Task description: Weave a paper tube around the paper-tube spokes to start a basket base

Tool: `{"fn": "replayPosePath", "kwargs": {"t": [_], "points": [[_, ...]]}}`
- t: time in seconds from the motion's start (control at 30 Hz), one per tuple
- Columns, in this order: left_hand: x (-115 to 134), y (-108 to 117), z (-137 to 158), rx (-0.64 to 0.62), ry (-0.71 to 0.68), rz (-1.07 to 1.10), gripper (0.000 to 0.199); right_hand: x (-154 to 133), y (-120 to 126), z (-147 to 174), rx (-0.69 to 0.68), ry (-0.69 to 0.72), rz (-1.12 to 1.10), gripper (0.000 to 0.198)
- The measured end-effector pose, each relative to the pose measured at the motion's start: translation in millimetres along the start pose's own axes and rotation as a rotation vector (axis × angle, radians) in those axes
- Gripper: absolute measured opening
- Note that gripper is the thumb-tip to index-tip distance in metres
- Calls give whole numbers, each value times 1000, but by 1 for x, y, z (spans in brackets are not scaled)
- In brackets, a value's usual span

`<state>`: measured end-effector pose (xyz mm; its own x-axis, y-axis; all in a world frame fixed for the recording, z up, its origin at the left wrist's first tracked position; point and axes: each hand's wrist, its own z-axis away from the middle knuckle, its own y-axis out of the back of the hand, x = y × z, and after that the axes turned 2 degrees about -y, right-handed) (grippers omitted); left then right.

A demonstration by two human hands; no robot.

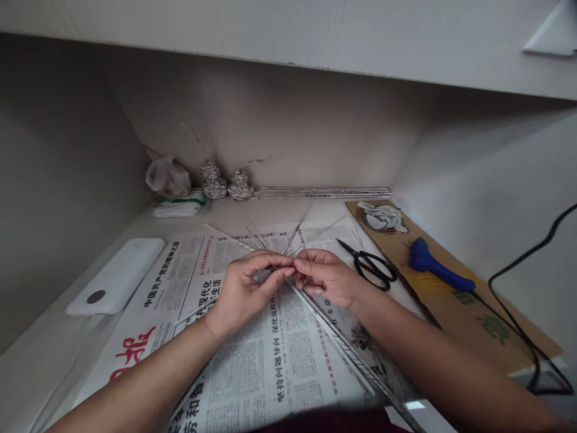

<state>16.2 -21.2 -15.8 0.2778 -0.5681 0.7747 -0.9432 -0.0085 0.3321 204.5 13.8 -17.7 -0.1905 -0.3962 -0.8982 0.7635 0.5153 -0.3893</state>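
Over the newspaper, my left hand [247, 291] and my right hand [329, 278] meet, thumbs and fingertips pinched around thin rolled paper sticks [339, 343]. From the pinch, several sticks fan out away from me, and a longer bundle runs toward me, passing under my right forearm. My fingers cover the point where the sticks cross, so how they join is hidden. Black-handled scissors [372, 267] lie beside my right hand, blades pointing away to the left. The printed newspaper [252, 367] spreads flat beneath both hands.
On cardboard [451, 313] at right lie a blue glue gun [439, 269] with a black cord and a tape roll [383, 216]. Two woven paper gourds [213, 180], a plastic bag [167, 176] and spare paper sticks [322, 192] line the back wall. A white power bank [119, 276] sits left.
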Motion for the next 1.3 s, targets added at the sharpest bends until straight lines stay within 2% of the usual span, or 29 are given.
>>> {"fn": "replayPosePath", "kwargs": {"t": [0.47,0.67,0.93,1.0,1.1,1.3], "points": [[4,-1,1,-10,-84,-153,13,1,1,-1,-24,-196,-115,30],[3,0,2,-19,-136,-227,9,4,4,-3,-27,-239,-117,31],[4,-1,2,-29,-162,-224,8,5,6,-4,-45,-266,-101,31],[4,-1,3,-10,-135,-199,6,5,5,-3,-46,-251,-91,30],[2,-2,3,-1,-25,-108,5,4,3,-2,-42,-223,-76,31],[-4,-3,-3,-110,289,313,15,0,4,0,-70,-171,-90,30]]}}
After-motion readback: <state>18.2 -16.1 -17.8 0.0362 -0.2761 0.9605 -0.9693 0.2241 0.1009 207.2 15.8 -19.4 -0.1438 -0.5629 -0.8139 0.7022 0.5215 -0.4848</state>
